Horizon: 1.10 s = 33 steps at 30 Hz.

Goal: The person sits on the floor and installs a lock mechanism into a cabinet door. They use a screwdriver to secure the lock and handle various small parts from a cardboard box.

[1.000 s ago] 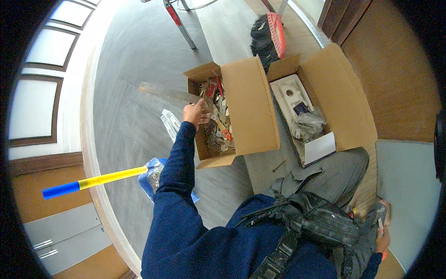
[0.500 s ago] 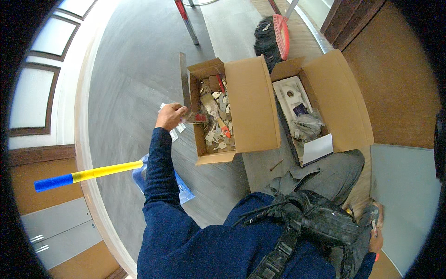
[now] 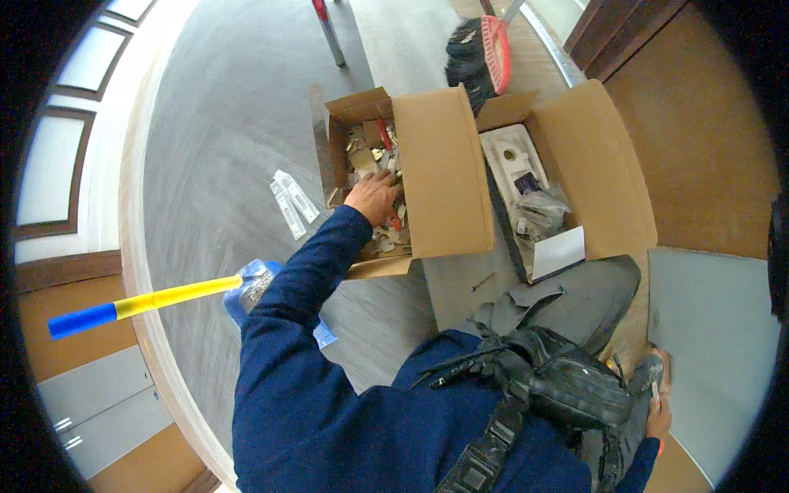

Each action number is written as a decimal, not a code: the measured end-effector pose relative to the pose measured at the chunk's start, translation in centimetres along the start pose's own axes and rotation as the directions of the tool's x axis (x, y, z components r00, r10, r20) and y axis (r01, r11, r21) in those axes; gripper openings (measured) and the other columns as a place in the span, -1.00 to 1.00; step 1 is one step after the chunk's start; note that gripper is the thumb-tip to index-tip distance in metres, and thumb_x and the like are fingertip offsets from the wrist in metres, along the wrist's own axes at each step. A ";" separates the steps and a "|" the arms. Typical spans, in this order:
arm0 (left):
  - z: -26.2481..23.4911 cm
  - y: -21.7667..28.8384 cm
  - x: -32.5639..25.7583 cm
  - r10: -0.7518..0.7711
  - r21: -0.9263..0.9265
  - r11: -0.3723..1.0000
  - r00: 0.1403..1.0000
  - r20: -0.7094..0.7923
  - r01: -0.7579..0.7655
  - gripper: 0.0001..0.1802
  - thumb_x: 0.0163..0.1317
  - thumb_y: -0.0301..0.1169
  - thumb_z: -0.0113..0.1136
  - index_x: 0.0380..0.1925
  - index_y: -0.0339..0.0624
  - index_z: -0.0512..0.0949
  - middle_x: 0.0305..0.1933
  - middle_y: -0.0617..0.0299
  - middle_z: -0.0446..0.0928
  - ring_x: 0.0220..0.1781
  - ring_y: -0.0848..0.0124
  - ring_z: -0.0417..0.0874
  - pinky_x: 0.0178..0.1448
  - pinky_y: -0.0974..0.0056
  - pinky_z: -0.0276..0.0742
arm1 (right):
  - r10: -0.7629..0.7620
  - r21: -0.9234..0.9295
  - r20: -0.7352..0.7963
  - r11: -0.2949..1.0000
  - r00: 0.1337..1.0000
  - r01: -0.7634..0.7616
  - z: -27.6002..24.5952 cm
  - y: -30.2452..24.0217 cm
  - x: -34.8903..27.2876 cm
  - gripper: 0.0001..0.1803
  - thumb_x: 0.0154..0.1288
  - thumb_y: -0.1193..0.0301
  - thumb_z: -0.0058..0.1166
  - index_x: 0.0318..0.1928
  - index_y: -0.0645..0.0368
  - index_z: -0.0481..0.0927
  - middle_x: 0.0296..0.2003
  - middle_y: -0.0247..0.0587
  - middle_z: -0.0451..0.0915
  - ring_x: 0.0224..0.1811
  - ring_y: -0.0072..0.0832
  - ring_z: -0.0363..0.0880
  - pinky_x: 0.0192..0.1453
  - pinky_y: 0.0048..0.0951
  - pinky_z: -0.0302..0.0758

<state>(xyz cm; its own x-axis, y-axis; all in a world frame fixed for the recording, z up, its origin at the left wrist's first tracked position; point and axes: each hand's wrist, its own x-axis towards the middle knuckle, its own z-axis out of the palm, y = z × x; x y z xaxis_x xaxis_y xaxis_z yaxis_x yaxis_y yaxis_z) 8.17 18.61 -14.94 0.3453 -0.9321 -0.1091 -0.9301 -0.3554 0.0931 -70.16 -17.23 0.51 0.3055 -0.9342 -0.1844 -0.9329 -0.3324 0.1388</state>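
Note:
My left hand [image 3: 375,199] reaches into the open cardboard box [image 3: 444,172], resting among scraps [image 3: 386,244]. Its fingers look apart, but the tips are partly lost among the pieces, and I see nothing held in them. The box contains flat pale pieces and a thin red item [image 3: 385,133]. Down at the lower right, beside my shoe, my right hand [image 3: 658,419] is closed round a thin tool [image 3: 655,389]. The tool has a pale, narrow end and a spot of orange-red below the hand; its exact kind is unclear.
A second open box [image 3: 612,172] holds a white moulded tray [image 3: 511,156] and a clear plastic bag [image 3: 541,215]. White strip packets [image 3: 289,204] lie on the grey floor. Left of my arm is a blue dustpan [image 3: 238,300] with a yellow-blue handle; a black-bristled broom [image 3: 472,66] stands behind.
My left hand has moved right from the box's left edge, where it had a small clear-and-red piece, into the scraps. The white packets are now uncovered. My right hand keeps its tool.

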 end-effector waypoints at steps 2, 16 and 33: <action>-0.3 -0.6 -0.1 0.049 0.071 0.996 0.998 0.039 -0.052 -0.67 0.02 -0.42 0.17 -0.13 -0.04 0.59 0.03 0.18 0.51 0.19 0.23 0.41 0.25 0.10 0.31 | -0.005 0.029 -0.058 1.000 0.998 0.007 0.1 -0.5 -0.2 -0.64 0.28 0.17 0.06 -0.03 0.13 0.55 -0.26 0.20 0.59 -0.18 0.09 0.56 -0.15 -0.11 0.44; -2.0 -2.0 -4.2 0.125 0.085 0.985 0.965 0.230 -0.148 -0.84 -0.04 -0.38 0.19 -0.40 0.02 0.65 -0.27 0.26 0.56 -0.03 0.29 0.49 0.04 0.20 0.36 | 0.051 -0.024 0.017 0.998 0.999 -0.050 0.3 0.4 -0.1 -0.66 0.28 0.16 0.07 -0.07 0.11 0.53 -0.26 0.16 0.58 -0.17 0.09 0.56 -0.14 -0.14 0.45; -1.1 2.0 -4.4 -0.444 0.067 0.882 0.776 0.447 0.466 -0.79 0.08 -0.38 0.07 -0.39 -0.17 0.67 -0.29 -0.02 0.65 -0.21 0.08 0.70 -0.14 0.10 0.62 | 0.046 -0.006 -0.013 0.999 0.999 -0.046 1.4 1.4 0.2 -0.70 0.27 0.18 0.08 -0.11 0.09 0.55 -0.29 0.11 0.60 -0.21 0.06 0.57 -0.19 -0.17 0.44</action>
<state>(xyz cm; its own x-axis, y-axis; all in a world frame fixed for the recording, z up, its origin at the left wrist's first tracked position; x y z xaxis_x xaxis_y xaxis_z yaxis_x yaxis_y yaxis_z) 4.93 21.95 -13.20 0.6251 -0.5350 -0.5684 -0.6678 -0.7435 -0.0347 -71.66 -17.75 -0.70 0.2644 -0.9502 -0.1652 -0.9448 -0.2895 0.1535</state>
